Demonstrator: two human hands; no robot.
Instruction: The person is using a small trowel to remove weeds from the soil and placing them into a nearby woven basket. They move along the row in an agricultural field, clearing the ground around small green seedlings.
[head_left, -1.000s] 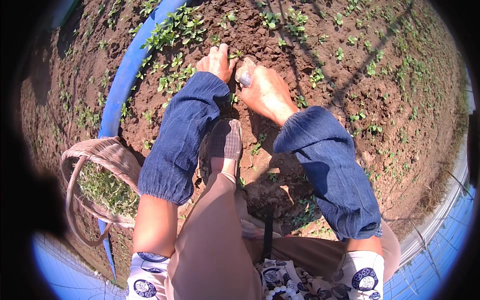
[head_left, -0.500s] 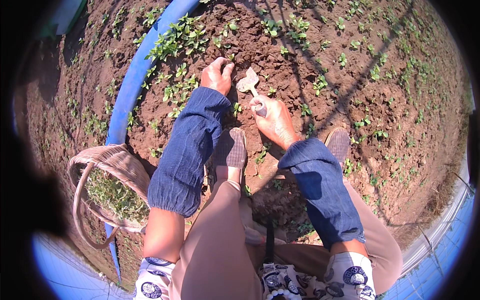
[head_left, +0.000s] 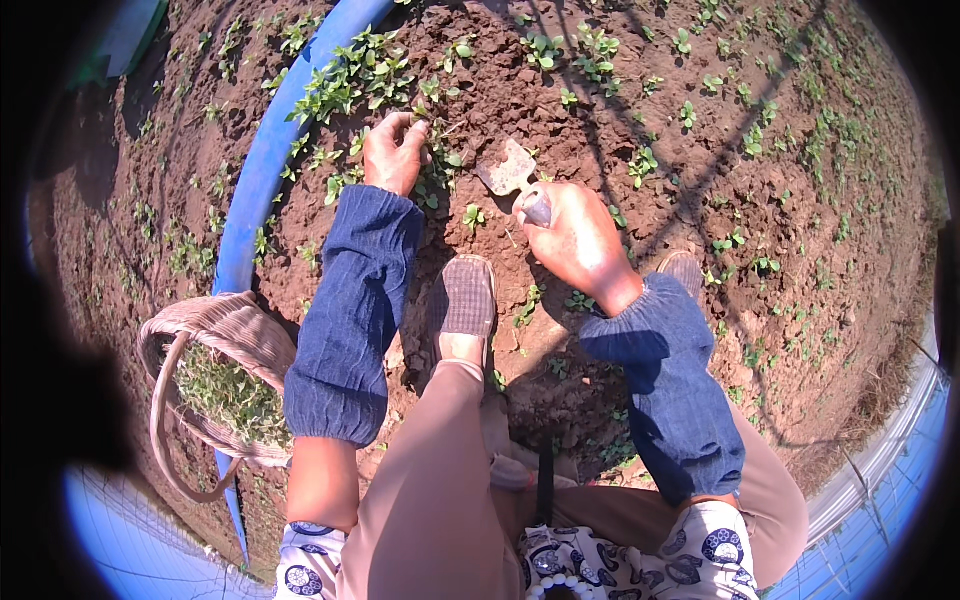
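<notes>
My right hand (head_left: 578,238) is wrapped round the dark handle of a small hand trowel (head_left: 509,168). The trowel's pale, soil-smeared blade lies just over the reddish-brown earth. To its left, my left hand (head_left: 394,152) is closed in a pinch, thumb against fingers, with a small green seedling (head_left: 421,112) at the fingertips. A thin pale strand, perhaps its root, sticks out to the right. A dense patch of leafy green plants (head_left: 360,78) grows just beyond the left hand. One small seedling (head_left: 473,216) stands in the soil between the hands.
A wicker basket (head_left: 225,322) with an arched handle, holding cut greens (head_left: 228,393), sits at my left. A blue hose (head_left: 262,160) curves along the left side. My shoes (head_left: 466,296) stand on the soil. Scattered seedlings (head_left: 642,162) grow to the right.
My left hand has moved left and slightly farther away, and a seedling now shows at its fingertips. My right hand has shifted a little right with the trowel, whose blade has turned.
</notes>
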